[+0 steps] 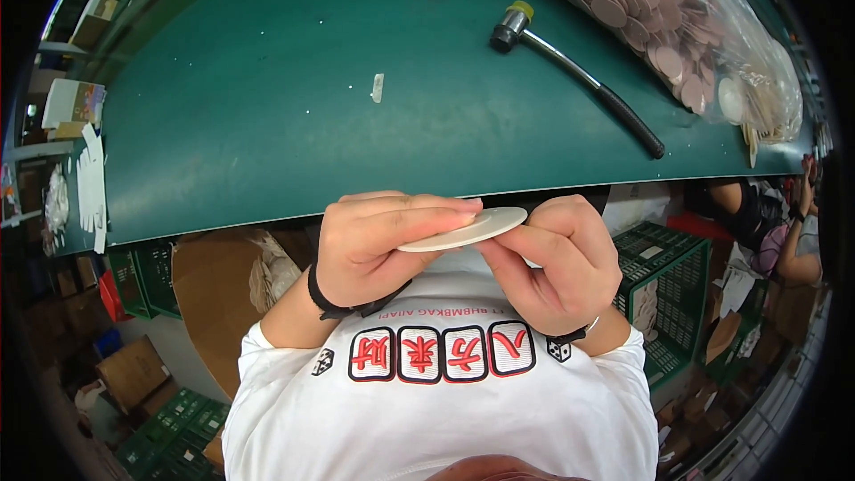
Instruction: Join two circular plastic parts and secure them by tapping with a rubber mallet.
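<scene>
White disc [463, 230] pinched between left hand [374, 245] and right hand [557, 263], held just off tabletop [267, 107] near edge; hammer [574, 71] and bag of discs [677, 18] well apart toward far right corner.

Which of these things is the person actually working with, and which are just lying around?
In hand:
- white disc, pinched between left hand and right hand

Lying about:
- hammer on the green table
- clear bag of round discs
- small white scrap
- green crates beside the person
</scene>
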{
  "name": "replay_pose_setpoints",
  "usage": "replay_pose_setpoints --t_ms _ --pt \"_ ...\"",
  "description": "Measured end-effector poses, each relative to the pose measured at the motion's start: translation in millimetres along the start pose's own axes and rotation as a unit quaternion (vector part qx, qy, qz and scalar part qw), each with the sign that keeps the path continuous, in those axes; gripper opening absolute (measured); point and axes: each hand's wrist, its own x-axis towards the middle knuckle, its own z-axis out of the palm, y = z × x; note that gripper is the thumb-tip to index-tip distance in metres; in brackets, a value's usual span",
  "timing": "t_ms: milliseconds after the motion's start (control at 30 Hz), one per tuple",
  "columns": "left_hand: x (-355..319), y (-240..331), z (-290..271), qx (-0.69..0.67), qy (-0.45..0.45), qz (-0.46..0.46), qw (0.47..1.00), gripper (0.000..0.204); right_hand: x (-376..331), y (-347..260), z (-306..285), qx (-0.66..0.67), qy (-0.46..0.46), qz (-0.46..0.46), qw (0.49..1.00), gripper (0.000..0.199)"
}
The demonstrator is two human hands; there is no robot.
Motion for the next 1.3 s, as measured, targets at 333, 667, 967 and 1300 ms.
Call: replay_pose_setpoints --t_ms 333,667,967,1300 --pt "-4.8 -8.9 6.6 -0.008 0.048 0.031 0.998 0.027 -2.6 9.4 12.7 0.043 0.076 0.011 0.996 0.035" --pt "-7.1 -0.6 9.2 -0.053 0.071 -0.172 0.981 0.019 -9.8 24.0 23.6 0.114 -0.046 0.125 0.984 0.03" --pt "-2.9 0.2 6.1 -0.131 0.092 -0.256 0.953 0.023 -14.5 33.1 30.1 0.351 -0.079 0.289 0.887 0.03" --pt "-4.5 -8.3 6.6 0.002 0.088 -0.09 0.992 0.024 -10.9 27.6 34.4 0.045 0.059 0.007 0.997 0.035"
